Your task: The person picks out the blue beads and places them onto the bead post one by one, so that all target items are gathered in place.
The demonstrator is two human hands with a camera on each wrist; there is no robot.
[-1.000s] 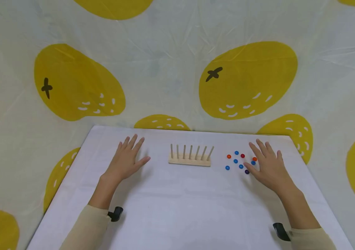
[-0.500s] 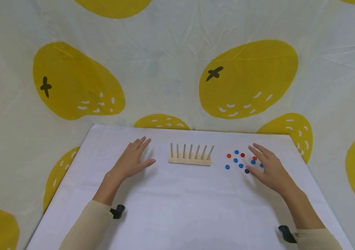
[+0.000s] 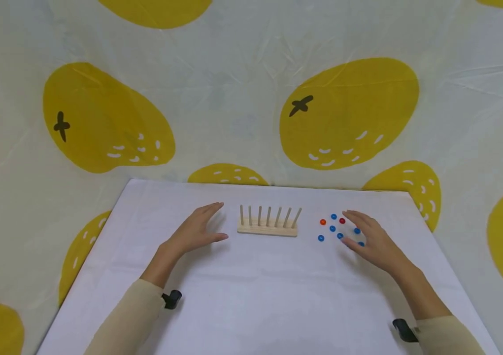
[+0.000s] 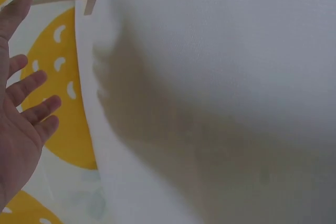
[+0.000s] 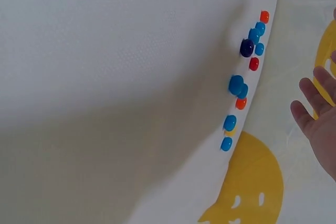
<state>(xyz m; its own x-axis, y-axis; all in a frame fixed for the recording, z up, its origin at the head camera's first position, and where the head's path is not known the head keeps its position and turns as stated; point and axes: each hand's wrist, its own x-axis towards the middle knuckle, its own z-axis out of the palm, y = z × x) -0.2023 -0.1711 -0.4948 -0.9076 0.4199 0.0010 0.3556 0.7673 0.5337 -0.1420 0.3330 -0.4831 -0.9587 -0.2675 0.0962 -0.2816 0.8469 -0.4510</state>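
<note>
Currently, the left hand is spread beside the wooden peg rack, and the right hand, also spread, hovers near small coloured beads.

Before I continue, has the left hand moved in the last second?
Yes: in the head view, the left hand moved rightward, closer to the wooden peg rack.

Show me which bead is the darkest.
The dark purple bead, pictured just above a red bead in the right wrist view; every other bead visible is a brighter colour.
</note>
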